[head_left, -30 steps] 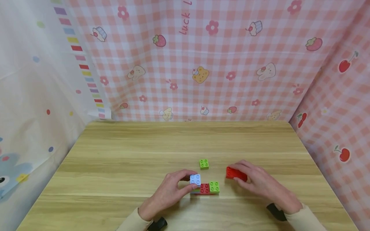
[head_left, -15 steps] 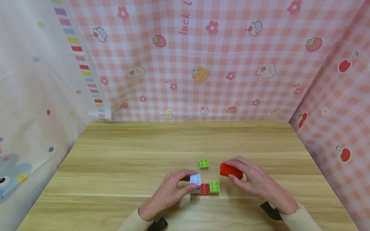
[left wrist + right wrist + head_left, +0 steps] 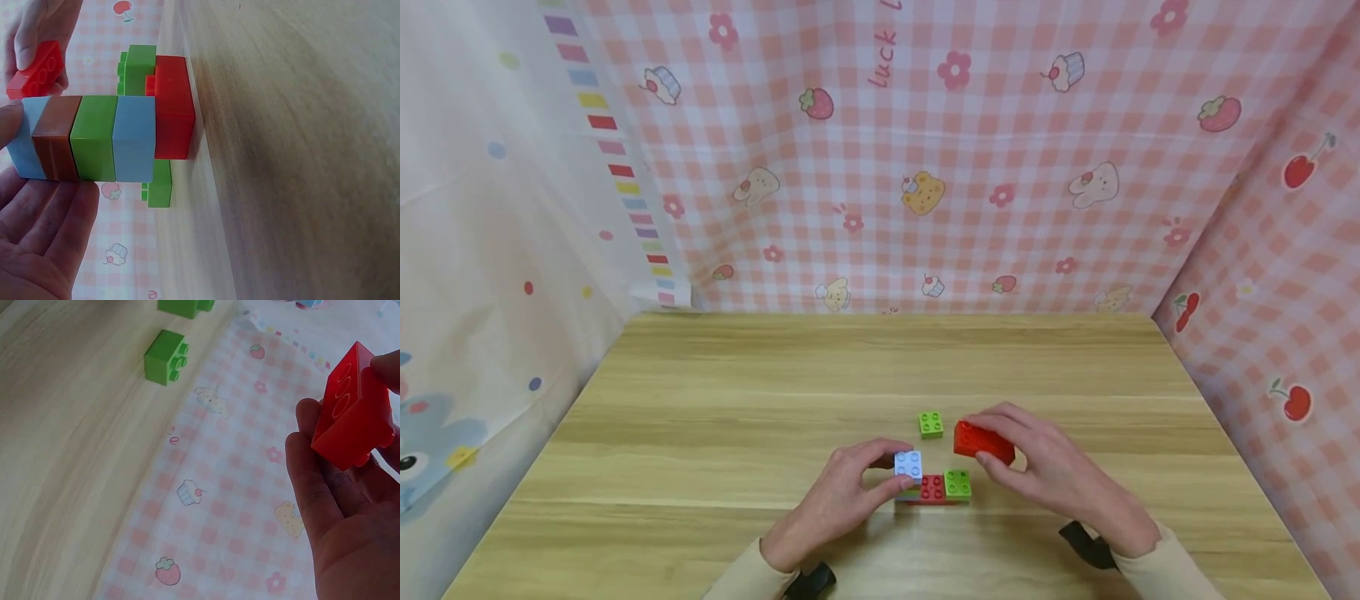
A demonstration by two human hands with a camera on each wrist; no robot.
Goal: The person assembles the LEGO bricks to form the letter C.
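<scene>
My left hand (image 3: 842, 492) grips the upper part of a stack of small toy building bricks. From the top, the left wrist view shows light blue, brown (image 3: 57, 134), green (image 3: 94, 140) and light blue (image 3: 134, 140) bricks. They stand on the left end of a long red brick (image 3: 174, 106) lying on the table; a green brick (image 3: 957, 483) sits at its other end. Between thumb and fingers, my right hand (image 3: 1048, 471) holds another red brick (image 3: 356, 409), tilted and raised above the table, right of the stack. Its underside tubes show in the right wrist view.
A loose green brick (image 3: 930, 424) lies behind the stack on the wooden table (image 3: 737, 375). Patterned cloth (image 3: 880, 167) hangs along the back and both sides. A black wrist strap (image 3: 1086, 546) shows at the right forearm.
My right hand has lifted the red brick and carried it leftward, nearer to the stack. The left hand keeps its grip on the stack. The camera view has shifted very slightly.
</scene>
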